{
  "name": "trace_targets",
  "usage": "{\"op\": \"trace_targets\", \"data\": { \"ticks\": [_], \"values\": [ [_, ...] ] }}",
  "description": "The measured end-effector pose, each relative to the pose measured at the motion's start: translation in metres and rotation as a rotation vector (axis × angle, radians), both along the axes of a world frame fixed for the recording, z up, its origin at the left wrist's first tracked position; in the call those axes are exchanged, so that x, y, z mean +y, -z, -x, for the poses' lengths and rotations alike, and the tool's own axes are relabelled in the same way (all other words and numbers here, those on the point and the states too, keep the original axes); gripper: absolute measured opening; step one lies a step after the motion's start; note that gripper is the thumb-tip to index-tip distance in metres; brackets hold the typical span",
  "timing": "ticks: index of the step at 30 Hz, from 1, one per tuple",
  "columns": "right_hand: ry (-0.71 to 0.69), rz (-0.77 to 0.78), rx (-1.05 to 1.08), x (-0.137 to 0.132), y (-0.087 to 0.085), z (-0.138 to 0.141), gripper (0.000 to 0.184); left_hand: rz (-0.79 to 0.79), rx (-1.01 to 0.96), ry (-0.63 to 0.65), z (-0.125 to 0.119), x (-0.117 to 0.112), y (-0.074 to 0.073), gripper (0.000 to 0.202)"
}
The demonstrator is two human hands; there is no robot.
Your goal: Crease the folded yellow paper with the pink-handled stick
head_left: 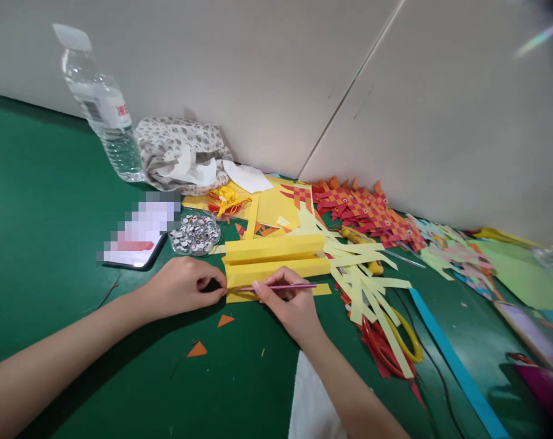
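Head view: right hand (293,308) holds one stick (299,285) near two orange triangles (197,349).

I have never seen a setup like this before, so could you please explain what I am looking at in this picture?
There is no robot here: these are a person's own two bare hands, seen by a camera worn on the head, looking forward and down. The left hand is pinching at the left end of the folded yellow paper. The right hand holds a slim, purplish pen-like tool across the paper's near part.

On the green tabletop, toward the left, are a water bottle, a partly blurred-out phone and a clear bag of googly eyes. Toward the right are red-and-orange woven paper figures, pale yellow strips and a blue strip.
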State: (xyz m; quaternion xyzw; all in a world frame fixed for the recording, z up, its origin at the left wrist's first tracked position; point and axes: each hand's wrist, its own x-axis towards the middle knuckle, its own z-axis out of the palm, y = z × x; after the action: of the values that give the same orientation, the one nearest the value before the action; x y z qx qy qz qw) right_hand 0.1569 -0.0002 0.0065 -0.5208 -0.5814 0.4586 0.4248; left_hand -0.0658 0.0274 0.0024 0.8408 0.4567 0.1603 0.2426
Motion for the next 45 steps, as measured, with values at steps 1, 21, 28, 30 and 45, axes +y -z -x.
{"op": "trace_targets", "data": {
  "ticks": [1,21,28,30,45],
  "values": [
    [-0.001,-0.004,-0.006,-0.0001,-0.0004,0.0,0.025,0.0,0.003,0.002,-0.0001,0.0,-0.0002,0.018],
    [0.069,-0.045,0.105,0.0006,0.0046,-0.0051,0.026,0.011,0.008,-0.008,-0.0011,0.0011,-0.0012,0.018],
    [0.004,-0.003,0.042,0.0001,0.0019,-0.0024,0.025,0.005,-0.001,0.0,0.0006,0.0003,-0.0001,0.017],
    [-0.002,-0.006,0.019,-0.0002,0.0005,-0.0021,0.024,0.003,-0.004,-0.001,0.0008,0.0005,-0.0001,0.017],
    [0.077,-0.016,0.069,0.0001,0.002,-0.0005,0.03,0.0,0.001,0.01,-0.0001,0.001,-0.0013,0.018]
  ]
}}
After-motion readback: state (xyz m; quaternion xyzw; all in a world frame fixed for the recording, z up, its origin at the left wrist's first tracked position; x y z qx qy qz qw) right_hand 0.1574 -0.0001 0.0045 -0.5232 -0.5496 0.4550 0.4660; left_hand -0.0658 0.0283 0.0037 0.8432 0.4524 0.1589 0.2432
